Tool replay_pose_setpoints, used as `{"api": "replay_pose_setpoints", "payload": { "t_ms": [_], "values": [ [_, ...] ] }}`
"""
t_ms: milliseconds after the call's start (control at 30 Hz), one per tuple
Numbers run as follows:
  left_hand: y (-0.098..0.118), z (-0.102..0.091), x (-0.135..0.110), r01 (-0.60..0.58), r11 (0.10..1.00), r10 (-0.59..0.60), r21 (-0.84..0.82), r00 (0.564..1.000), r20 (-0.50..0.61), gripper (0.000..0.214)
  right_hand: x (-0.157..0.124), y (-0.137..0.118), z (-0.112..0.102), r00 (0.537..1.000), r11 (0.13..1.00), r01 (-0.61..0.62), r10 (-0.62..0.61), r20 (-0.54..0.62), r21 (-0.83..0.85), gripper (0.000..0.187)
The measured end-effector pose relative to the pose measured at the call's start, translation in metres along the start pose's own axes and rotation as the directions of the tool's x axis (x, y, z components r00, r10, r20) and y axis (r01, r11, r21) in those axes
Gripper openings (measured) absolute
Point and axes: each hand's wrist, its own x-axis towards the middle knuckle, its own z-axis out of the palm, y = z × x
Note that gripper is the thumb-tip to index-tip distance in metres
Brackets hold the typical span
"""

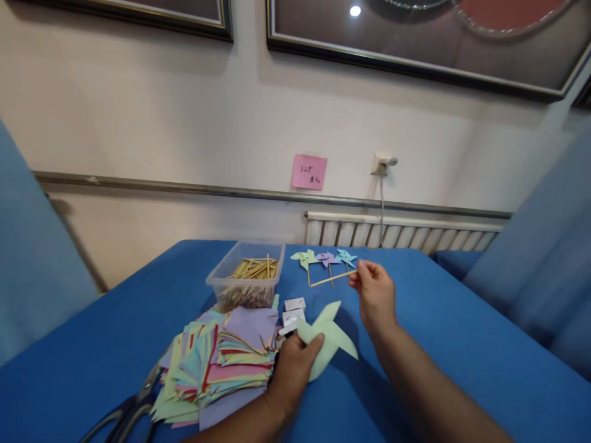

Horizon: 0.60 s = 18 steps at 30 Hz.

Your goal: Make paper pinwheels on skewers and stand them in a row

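My left hand [295,363] grips a pale green paper pinwheel [325,344] by its near left side, thumb on top. The pinwheel's curved blades fan out toward the right. Pinched between thumb and fingers of my right hand [376,295] is a thin wooden stick [333,279], its free end pointing left. Behind the stick, three finished pinwheels lie in a row: a green one [305,258], a purple one [327,258] and a blue one [346,258], each on a stick. Just beyond my left hand sit small white boxes [294,316].
Stacks of coloured cut paper [217,363] lie left of my left hand. Behind them stands a clear plastic tub [247,283] full of wooden sticks. Scissors [132,409] rest at the front left on the blue tablecloth [443,344]. A wall with a radiator [415,232] is behind.
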Motion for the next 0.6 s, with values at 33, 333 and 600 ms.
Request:
{"api": "replay_pose_setpoints", "payload": {
  "t_ms": [33,333,600],
  "values": [
    [0.002,0.000,0.001,0.011,1.000,-0.011,-0.024,1.000,-0.002,0.039,-0.001,0.008,-0.020,0.997,0.999,-0.034,0.036,-0.062,0.025,0.033],
    [0.035,0.013,-0.001,-0.060,0.952,-0.009,-0.300,0.974,-0.224,0.015,-0.006,0.048,-0.066,0.956,0.956,-0.293,0.293,0.023,-0.010,0.034],
    [0.036,0.024,-0.004,-0.037,0.972,0.008,-0.232,0.992,-0.125,0.025,-0.021,0.050,-0.052,0.908,0.932,-0.363,0.360,0.214,-0.026,0.038]
  ]
}}
